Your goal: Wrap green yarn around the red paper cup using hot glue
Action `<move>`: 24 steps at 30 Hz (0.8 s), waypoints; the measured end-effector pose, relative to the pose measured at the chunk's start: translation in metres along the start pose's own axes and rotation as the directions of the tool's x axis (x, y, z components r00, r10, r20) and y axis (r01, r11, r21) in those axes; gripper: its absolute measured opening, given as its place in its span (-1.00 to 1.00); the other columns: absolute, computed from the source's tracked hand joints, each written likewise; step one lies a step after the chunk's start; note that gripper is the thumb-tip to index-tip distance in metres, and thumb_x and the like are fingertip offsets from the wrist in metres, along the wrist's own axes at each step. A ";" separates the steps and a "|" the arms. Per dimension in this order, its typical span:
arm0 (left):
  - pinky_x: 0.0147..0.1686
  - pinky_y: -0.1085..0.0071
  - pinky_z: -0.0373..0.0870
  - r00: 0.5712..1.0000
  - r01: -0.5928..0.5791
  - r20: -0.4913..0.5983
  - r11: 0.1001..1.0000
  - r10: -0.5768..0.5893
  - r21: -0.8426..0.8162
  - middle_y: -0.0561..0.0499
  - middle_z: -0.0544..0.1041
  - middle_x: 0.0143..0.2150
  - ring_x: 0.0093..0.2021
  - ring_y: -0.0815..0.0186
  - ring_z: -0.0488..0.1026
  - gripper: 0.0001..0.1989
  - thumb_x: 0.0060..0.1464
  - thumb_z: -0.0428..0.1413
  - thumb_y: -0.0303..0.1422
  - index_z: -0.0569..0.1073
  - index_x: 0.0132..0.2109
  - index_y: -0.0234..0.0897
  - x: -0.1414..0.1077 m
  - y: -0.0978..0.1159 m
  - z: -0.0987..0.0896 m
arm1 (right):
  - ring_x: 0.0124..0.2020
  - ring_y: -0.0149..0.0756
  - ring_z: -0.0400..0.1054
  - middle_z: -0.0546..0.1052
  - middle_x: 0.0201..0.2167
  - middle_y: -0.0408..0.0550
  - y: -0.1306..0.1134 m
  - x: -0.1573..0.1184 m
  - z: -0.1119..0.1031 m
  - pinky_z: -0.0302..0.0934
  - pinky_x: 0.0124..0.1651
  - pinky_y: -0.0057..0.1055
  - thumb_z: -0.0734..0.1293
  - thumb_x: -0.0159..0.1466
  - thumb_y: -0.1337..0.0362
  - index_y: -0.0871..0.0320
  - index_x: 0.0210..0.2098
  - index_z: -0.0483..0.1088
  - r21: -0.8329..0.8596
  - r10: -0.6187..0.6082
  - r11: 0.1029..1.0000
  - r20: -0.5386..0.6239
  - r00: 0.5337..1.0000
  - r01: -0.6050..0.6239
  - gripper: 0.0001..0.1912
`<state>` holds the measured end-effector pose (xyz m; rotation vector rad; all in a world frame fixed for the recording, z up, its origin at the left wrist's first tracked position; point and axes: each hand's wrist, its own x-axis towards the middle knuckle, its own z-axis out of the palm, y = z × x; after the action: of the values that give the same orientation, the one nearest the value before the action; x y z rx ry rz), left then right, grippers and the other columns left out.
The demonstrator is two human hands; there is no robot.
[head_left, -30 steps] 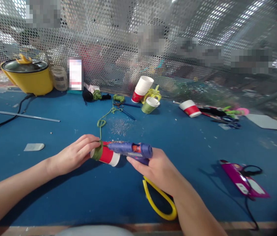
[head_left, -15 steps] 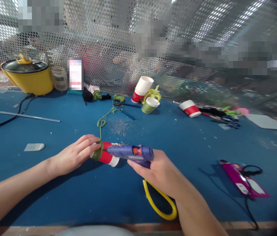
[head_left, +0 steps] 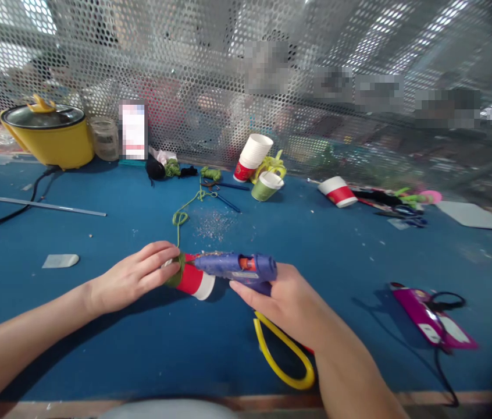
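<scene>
My left hand [head_left: 141, 272] is closed around one end of a red and white paper cup [head_left: 193, 280], which lies on its side. Green yarn [head_left: 177, 273] is wound around the held end, and a strand [head_left: 179, 220] of it runs back across the table. In my right hand [head_left: 281, 297] is a blue hot glue gun [head_left: 235, 266], gripped by its handle. The gun points left, its nozzle close to the edge of the wound yarn; whether it touches is hard to see. Below my right wrist lies a yellow looped handle [head_left: 284, 361], partly hidden.
Along the back stand a yellow electric pot [head_left: 60, 139], a jar [head_left: 104, 139], a phone [head_left: 133, 131], stacked paper cups [head_left: 253, 154] and a green-wrapped cup [head_left: 267, 186]. Another paper cup [head_left: 337, 192] lies farther right. A purple packet [head_left: 431, 317] with a black cord lies at right.
The glue gun and my right hand have shifted slightly right. The cup has turned a little, its white end moving slightly right and toward me.
</scene>
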<state>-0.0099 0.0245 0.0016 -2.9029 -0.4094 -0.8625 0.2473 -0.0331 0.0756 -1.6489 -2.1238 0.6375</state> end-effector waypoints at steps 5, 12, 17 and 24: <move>-0.04 0.15 0.42 1.000 -0.026 -0.012 0.999 0.027 0.018 -0.31 0.39 -0.03 0.17 0.07 0.17 -0.73 0.27 -0.24 -0.51 0.29 -0.01 -0.44 0.001 0.002 -0.001 | -0.50 -0.30 0.42 0.56 -0.51 -0.07 -0.002 0.005 0.001 0.27 -0.39 -0.46 0.28 0.13 0.26 0.17 -0.46 0.43 -0.014 0.039 0.999 -0.015 0.999 -0.039 -0.86; -0.03 0.16 0.42 1.000 -0.016 -0.006 1.000 0.016 0.015 -0.29 0.39 -0.02 0.18 0.10 0.16 -0.72 0.28 -0.25 -0.49 0.27 0.01 -0.40 0.000 0.002 0.001 | -0.50 -0.31 0.41 0.56 -0.50 -0.08 -0.002 0.007 0.002 0.27 -0.40 -0.46 0.28 0.13 0.26 0.18 -0.44 0.45 0.002 0.049 0.999 -0.011 0.999 -0.049 -0.86; -0.03 0.14 0.41 1.000 -0.015 -0.005 1.000 0.015 0.000 -0.33 0.38 -0.02 0.17 0.06 0.15 -0.72 0.27 -0.25 -0.50 0.28 0.00 -0.47 0.000 0.002 0.001 | -0.48 -0.31 0.42 0.56 -0.47 -0.08 -0.002 0.007 0.002 0.27 -0.37 -0.46 0.27 0.14 0.27 0.18 -0.40 0.46 0.023 0.055 0.998 0.007 0.998 -0.056 -0.85; -0.06 0.14 0.42 1.000 0.010 -0.009 1.000 -0.010 -0.014 -0.30 0.37 -0.02 0.14 0.08 0.19 -0.72 0.27 -0.24 -0.50 0.26 0.03 -0.41 0.000 0.003 0.001 | -0.48 -0.32 0.41 0.57 -0.48 -0.10 -0.002 0.007 0.003 0.27 -0.38 -0.47 0.28 0.13 0.27 0.17 -0.43 0.46 0.022 0.048 0.999 -0.006 0.999 -0.048 -0.86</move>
<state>-0.0085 0.0220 0.0007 -2.9109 -0.4192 -0.8827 0.2421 -0.0269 0.0744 -1.6929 -2.0707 0.6662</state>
